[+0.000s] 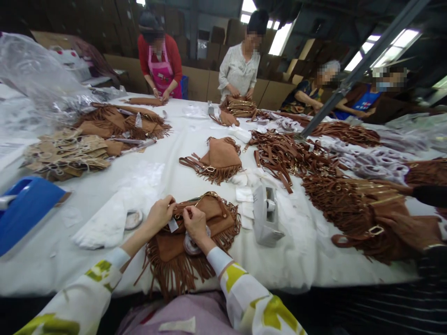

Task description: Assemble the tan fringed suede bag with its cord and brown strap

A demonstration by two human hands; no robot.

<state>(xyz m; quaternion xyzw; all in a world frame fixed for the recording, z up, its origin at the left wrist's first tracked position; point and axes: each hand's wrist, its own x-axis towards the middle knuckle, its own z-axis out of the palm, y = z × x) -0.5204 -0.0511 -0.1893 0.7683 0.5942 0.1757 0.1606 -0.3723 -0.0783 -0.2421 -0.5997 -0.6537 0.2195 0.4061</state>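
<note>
A brown fringed bag lies in front of me on top of another fringed piece, its zipped edge toward my hands. My left hand is closed, pinching the bag's edge at the left end near a small white tag. Closed too, my right hand has thumb and fingertips together on the bag by the zip and a small gold metal part. What exactly lies between those fingertips is hidden. A coil in pale wrapping rests beneath my right wrist.
A grey tape dispenser stands right of the bag, with white paper around it. Another fringed bag lies beyond. Brown straps pile up at right, near a co-worker's hand. Paper tags and a blue holder are left.
</note>
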